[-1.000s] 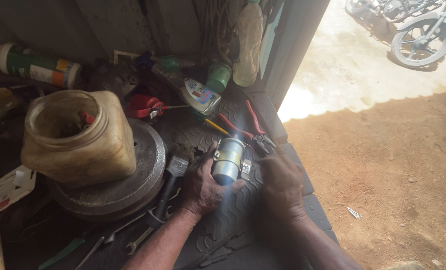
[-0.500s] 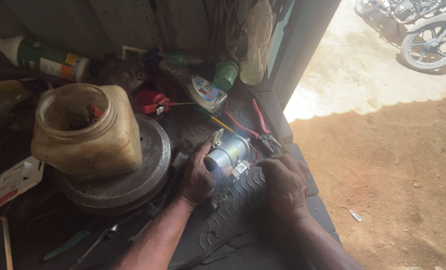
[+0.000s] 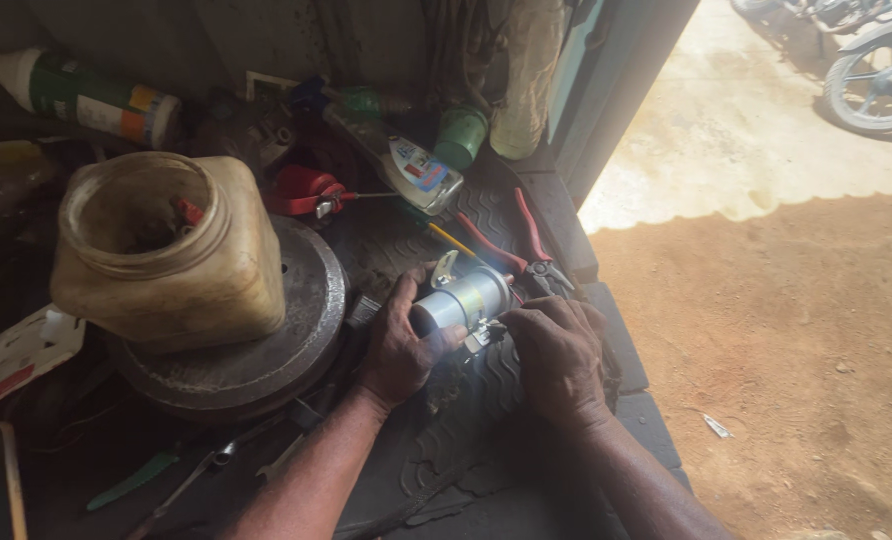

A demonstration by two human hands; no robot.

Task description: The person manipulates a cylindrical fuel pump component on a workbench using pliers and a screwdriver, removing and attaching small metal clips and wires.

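Ribbed rubber matting (image 3: 446, 440) is serving as the work surface. Since a second ago, the silver cylinder (image 3: 463, 300) is being tilted lower, gripped by the left hand (image 3: 398, 345); the right hand (image 3: 556, 355) is being closed over its near end (fingertips hidden). Its long axis is pointing far-right, toward the red pliers (image 3: 521, 245).

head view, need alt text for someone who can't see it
A person's left hand grips a small silver metal cylinder on a dark ribbed mat, while the right hand rests against its end. Red-handled pliers lie just behind, and a yellowed plastic jar sits on a metal disc to the left.
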